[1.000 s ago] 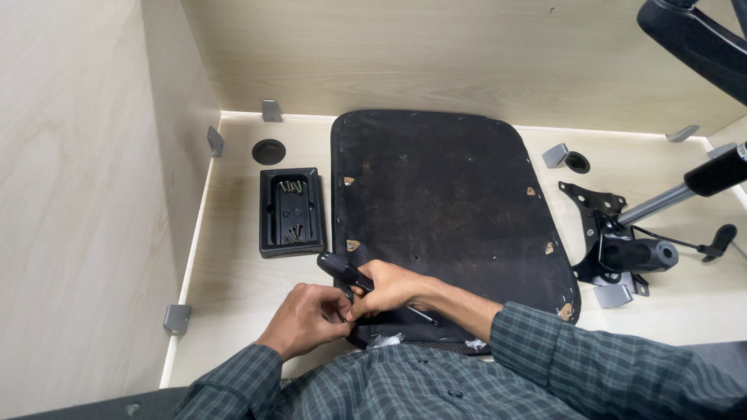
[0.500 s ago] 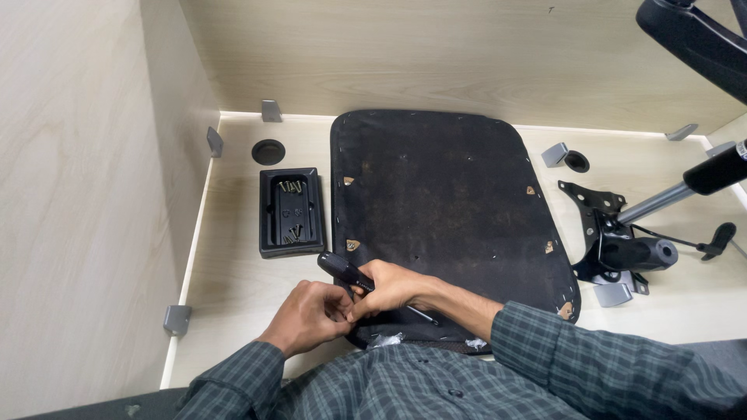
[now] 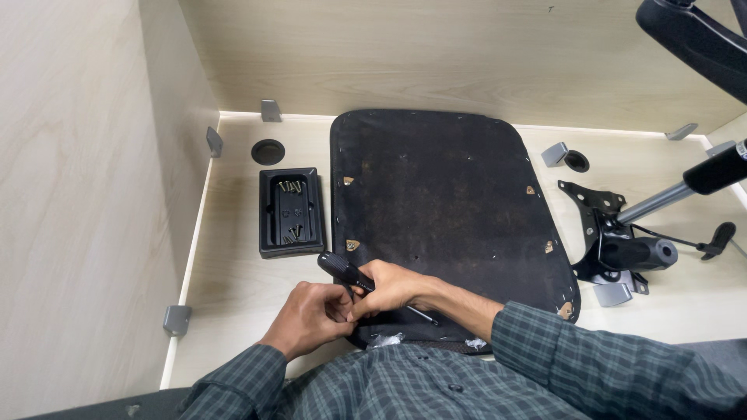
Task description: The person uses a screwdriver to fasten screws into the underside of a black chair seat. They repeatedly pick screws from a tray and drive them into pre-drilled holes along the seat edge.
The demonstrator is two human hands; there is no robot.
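Gripping the black-handled screwdriver (image 3: 350, 274) in my right hand (image 3: 393, 288), I had my fingers clamped around its grip, the handle pointing toward ten o'clock and the thin metal shaft running out under my palm toward four o'clock. My left hand (image 3: 311, 317) was curled shut right against the right one, its fingers touching the tool from the eight o'clock side; I could not tell what, if anything, it pinched. Both hands were together at the six o'clock edge of the upturned black seat base (image 3: 443, 210), which lay flat on the pale wooden desk (image 3: 233, 295). Just beside the seat, at nine o'clock, sat a black tray (image 3: 289, 211) with a few screws (image 3: 292, 187) in its compartments. At three o'clock of the seat lay the black metal chair mechanism (image 3: 615, 233) with its gas cylinder (image 3: 685, 190), apart from the seat. A round cable hole (image 3: 268, 151) sat at eleven o'clock of the tray.
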